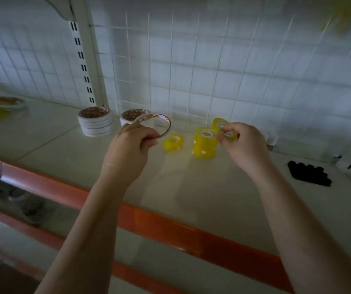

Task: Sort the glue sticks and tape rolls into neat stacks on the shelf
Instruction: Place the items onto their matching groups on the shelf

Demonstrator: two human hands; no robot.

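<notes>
1. Yellow tape roll (pixel 223 128) is pinched on edge by the curled fingers of the right hand (pixel 242 143), just above and right of a yellow stack (pixel 204 145) standing on the shelf (pixel 85 166).
2. A thin white tape ring (pixel 159 127) is gripped at its near rim by the left hand (pixel 128 149), held tilted above the shelf.
3. One small yellow roll (pixel 172 142) is seen lying flat between the two hands, just left of the stack.
4. Two white stacks (pixel 95 122) (pixel 131 116) are set behind, near the wire grid (pixel 191 71).
5. Black pieces (pixel 308 173) are placed well apart at the right.
</notes>
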